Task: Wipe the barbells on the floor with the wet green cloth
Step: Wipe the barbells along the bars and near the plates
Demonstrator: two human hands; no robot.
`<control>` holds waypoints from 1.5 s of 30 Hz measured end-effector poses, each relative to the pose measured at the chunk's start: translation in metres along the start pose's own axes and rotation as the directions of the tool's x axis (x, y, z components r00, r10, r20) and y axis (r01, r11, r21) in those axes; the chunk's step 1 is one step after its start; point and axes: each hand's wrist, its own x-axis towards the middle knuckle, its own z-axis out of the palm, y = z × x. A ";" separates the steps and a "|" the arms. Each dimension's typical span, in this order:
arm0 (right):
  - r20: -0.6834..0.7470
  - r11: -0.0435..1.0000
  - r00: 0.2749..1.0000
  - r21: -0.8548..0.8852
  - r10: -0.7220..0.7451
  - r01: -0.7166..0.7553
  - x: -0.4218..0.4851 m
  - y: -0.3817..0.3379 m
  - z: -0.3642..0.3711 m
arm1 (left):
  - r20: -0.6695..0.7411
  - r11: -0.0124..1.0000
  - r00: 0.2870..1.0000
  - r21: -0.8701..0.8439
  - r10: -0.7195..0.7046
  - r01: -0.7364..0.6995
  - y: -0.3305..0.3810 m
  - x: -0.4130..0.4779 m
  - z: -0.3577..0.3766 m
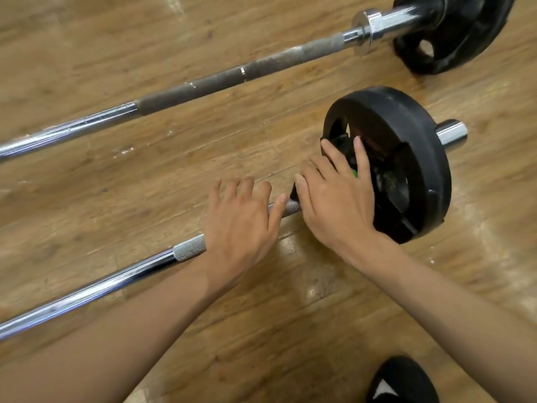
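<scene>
On the wooden floor (151,175), the near barbell (116,277) lies under both my hands. My left hand (241,225) rests on its knurled grip, fingers loosely spread and gripping nothing. My right hand (337,205) lies beside the black plate (421,158), fingers stretched nearly straight over the collar; only a sliver of the green cloth (354,173) shows beneath them. The far barbell (203,82) lies well apart.
</scene>
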 end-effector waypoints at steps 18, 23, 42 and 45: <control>-0.297 1.000 0.955 0.021 -0.010 0.017 -0.017 0.015 0.000 | -0.025 0.999 0.999 0.009 0.046 -0.046 0.001 -0.010 0.000; -0.120 0.995 0.993 -0.096 0.005 -0.017 0.020 0.009 0.001 | -0.039 0.998 0.997 0.022 0.062 -0.061 0.000 -0.010 0.002; -0.086 0.997 0.995 0.061 -0.045 0.050 -0.044 0.006 0.005 | -0.086 0.999 0.996 0.030 0.037 -0.034 0.004 -0.012 0.004; -0.111 0.996 0.993 0.080 -0.032 0.041 -0.042 0.005 0.006 | -0.117 0.998 0.992 0.049 0.040 -0.035 0.004 -0.014 0.006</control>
